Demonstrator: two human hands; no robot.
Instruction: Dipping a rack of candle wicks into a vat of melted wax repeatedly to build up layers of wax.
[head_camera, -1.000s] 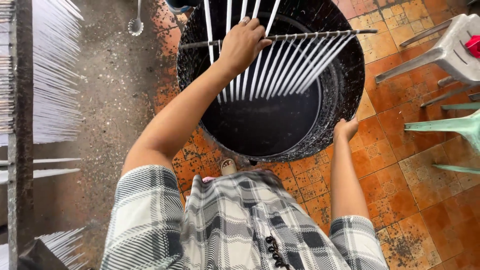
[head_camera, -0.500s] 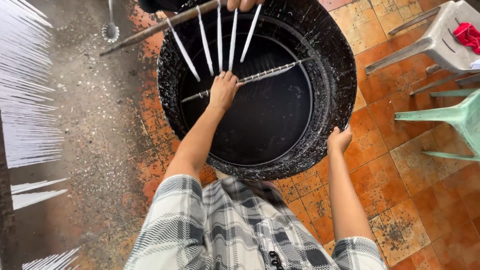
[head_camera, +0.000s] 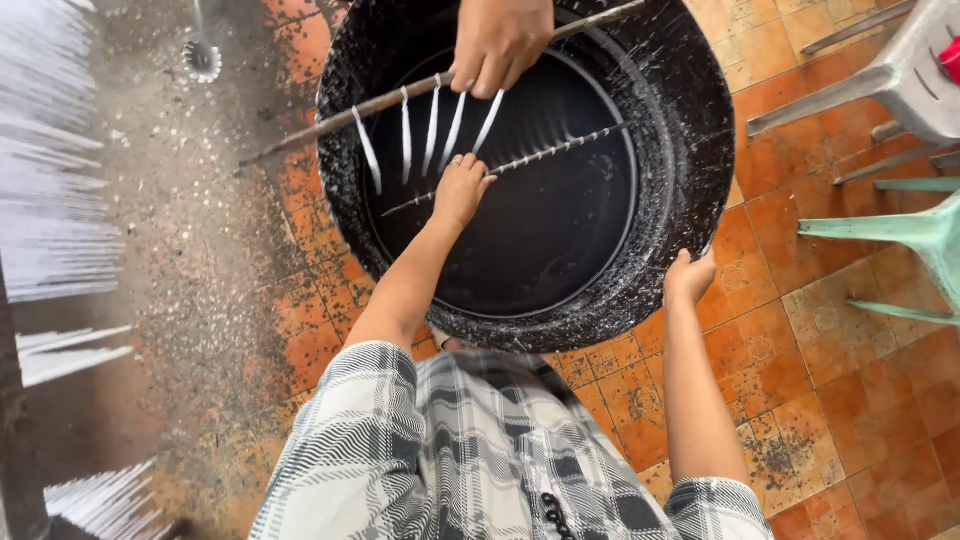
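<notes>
Head view: a big black tub (head_camera: 690, 150) stands on the orange tiled floor (head_camera: 790, 400), filling the top middle of the picture. Its rim is speckled with white drips, and the inside looks dark and wet.

The person's left hand (head_camera: 460, 190) is over the tub, near the tub's 9 o'clock side. Its grip is closed around a thin twisted rod (head_camera: 560, 150) that slants across the tub from about 8 o'clock up toward 2 o'clock. The rod sits low, close to the dark liquid.

The person's right hand (head_camera: 688, 278) is at the tub's 4 o'clock edge. Its grip is closed on the rim of the tub.

At 12 o'clock another person's hand (head_camera: 498, 42) holds a second long stick (head_camera: 330, 122). White thin candles (head_camera: 430, 125) hang down from that stick in a row, above the tub and just beside the left hand.

Rows of white candles on a rack (head_camera: 50, 190) fill the left edge at 9 o'clock. A small metal ladle (head_camera: 202, 58) lies on the grey floor at 11 o'clock. A grey plastic chair (head_camera: 900, 80) and a green chair (head_camera: 900, 240) stand at 2 and 3 o'clock. No labels or signs can be made out.
</notes>
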